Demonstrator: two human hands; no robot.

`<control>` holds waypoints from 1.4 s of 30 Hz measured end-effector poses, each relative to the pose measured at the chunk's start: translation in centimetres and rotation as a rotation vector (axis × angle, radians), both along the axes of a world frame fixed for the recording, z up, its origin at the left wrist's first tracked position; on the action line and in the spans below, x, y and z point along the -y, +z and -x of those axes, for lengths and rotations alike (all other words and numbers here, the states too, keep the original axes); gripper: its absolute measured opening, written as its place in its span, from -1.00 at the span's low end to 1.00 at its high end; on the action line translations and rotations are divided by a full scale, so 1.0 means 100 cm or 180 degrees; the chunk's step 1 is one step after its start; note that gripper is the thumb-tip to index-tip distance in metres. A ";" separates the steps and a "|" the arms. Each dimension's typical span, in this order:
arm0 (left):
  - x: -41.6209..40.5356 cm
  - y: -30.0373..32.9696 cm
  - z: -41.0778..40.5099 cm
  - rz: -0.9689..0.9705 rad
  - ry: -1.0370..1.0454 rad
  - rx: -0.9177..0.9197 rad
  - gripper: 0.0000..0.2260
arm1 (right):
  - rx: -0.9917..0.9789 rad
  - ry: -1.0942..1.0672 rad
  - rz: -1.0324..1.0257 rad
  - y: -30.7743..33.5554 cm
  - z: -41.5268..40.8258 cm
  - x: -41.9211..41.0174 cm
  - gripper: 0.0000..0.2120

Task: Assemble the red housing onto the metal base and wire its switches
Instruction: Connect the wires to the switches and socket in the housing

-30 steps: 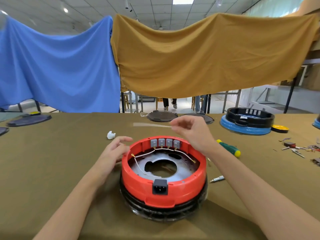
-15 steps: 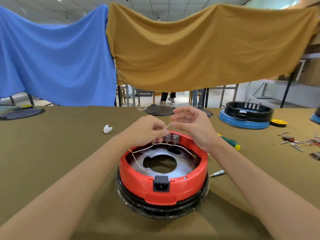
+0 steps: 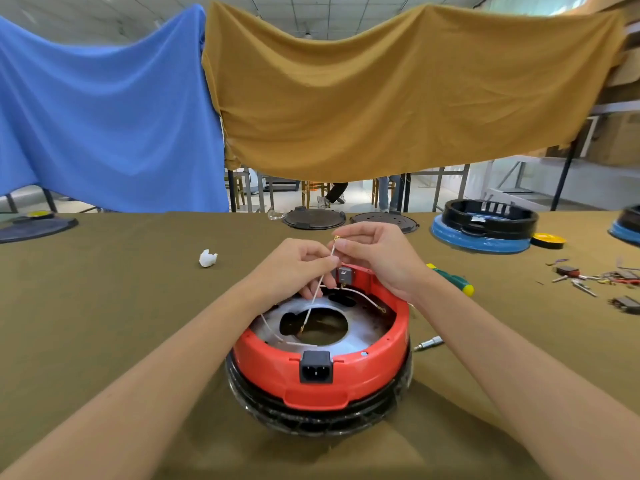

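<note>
I see the round red plastic housing [image 3: 322, 379] sitting on the shiny metal base plate [image 3: 360, 336], in the middle of the olive-brown cloth table [image 3: 104, 306], with its black power socket [image 3: 316, 366] facing me. Both of my hands are above the far rim of the housing. My left hand [image 3: 294, 268] has the fingers curled, and thumb and index finger pinch a thin white wire [image 3: 317, 289] near its upper part. My right hand [image 3: 377, 254] pinches the top end of the same wire, where a small brass terminal [image 3: 336, 238] shows between the fingertips; the other fingers are bent loosely. The wire runs down at a slant, and its lower end hangs over the big round hole of the base plate. Between my hands one grey switch block [image 3: 344, 273] is visible on the inner wall; another white wire [image 3: 360, 295] curves from it to the right. A green and yellow screwdriver [image 3: 450, 279] lies just behind my right wrist.
</note>
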State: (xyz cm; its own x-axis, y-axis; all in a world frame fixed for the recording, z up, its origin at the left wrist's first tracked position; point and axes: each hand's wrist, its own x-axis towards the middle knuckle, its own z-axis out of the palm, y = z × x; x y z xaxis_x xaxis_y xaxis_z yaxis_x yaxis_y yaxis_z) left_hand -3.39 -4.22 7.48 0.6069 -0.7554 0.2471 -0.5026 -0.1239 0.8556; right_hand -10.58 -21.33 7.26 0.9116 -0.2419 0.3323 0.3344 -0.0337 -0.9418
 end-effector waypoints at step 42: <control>-0.024 0.011 0.013 -0.1170 -0.0008 0.2326 -0.93 | -0.1082 -0.0969 0.1090 0.002 0.033 -0.021 -0.79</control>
State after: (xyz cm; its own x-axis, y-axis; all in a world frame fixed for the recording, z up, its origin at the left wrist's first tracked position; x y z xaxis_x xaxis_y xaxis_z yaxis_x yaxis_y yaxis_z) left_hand -4.70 -1.84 8.54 0.3867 -0.8663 0.3161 -0.9184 -0.3309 0.2168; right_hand -13.90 -19.21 7.50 0.8870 -0.4406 0.1379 -0.0583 -0.4033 -0.9132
